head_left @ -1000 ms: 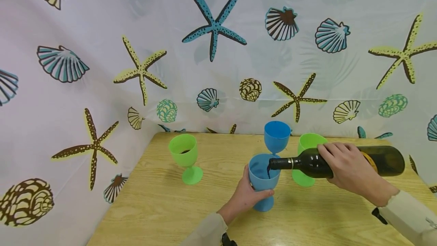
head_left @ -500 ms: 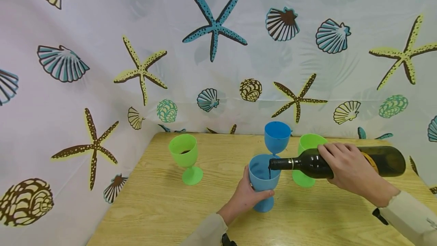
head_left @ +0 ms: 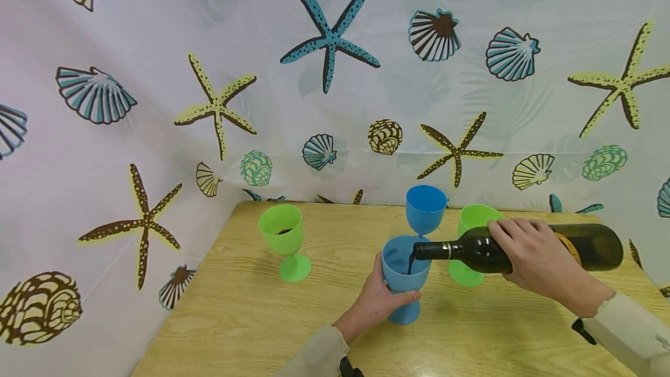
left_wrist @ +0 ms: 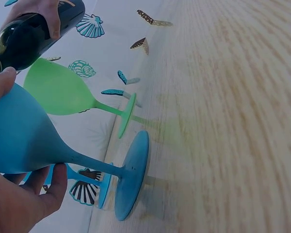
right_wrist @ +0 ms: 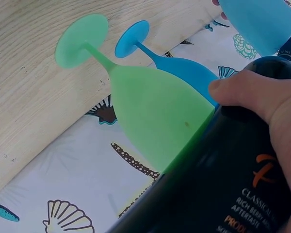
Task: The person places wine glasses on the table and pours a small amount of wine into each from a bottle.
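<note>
A light blue goblet (head_left: 405, 281) stands near the front middle of the wooden table. My left hand (head_left: 378, 298) grips its bowl from the left, thumb across the near side; in the left wrist view its fingers (left_wrist: 53, 189) curl under the bowl beside the stem. My right hand (head_left: 539, 258) holds a dark wine bottle (head_left: 478, 251) by the body, lying nearly level, its mouth over the goblet's rim. A thin dark stream of liquid (head_left: 411, 263) falls from the mouth into the goblet. The right wrist view shows the thumb (right_wrist: 233, 87) along the bottle's shoulder.
Behind the held goblet stands a darker blue goblet (head_left: 425, 211). A green goblet (head_left: 466, 272) sits behind the bottle, partly hidden by it. Another green goblet (head_left: 282, 234) with some dark liquid stands at left. A shell-patterned curtain (head_left: 335, 103) hangs behind the table (head_left: 251, 324).
Both hands, the goblet and the bottle stay almost in place. The dark stream keeps falling, thicker now than half a second ago, with dark liquid showing in the held goblet.
</note>
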{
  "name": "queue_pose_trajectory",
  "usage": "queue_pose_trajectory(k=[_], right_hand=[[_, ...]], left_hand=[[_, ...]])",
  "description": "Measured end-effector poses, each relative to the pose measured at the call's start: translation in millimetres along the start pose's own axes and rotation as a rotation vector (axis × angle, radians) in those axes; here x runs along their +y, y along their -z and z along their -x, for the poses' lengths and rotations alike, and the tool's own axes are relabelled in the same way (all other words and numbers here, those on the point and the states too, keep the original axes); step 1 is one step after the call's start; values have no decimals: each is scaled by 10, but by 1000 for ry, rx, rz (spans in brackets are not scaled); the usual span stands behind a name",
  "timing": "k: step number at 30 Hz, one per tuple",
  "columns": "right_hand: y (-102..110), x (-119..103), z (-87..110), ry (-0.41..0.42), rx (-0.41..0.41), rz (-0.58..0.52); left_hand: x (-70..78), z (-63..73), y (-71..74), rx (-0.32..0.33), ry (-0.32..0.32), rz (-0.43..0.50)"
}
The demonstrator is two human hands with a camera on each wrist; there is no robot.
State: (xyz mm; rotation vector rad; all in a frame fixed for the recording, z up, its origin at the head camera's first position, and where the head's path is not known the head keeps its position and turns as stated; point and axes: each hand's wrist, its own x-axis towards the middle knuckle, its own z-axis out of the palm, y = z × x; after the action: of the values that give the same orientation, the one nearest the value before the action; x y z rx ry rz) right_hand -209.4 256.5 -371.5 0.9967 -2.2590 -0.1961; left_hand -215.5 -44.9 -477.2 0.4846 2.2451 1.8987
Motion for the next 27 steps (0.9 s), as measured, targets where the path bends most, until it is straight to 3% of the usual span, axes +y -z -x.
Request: queue_pose_trajectory(k=[27], right_hand=[[-1,2,-11,-5,-14,-3]], left_hand=[[-40,-19,0,6,-14,-18]])
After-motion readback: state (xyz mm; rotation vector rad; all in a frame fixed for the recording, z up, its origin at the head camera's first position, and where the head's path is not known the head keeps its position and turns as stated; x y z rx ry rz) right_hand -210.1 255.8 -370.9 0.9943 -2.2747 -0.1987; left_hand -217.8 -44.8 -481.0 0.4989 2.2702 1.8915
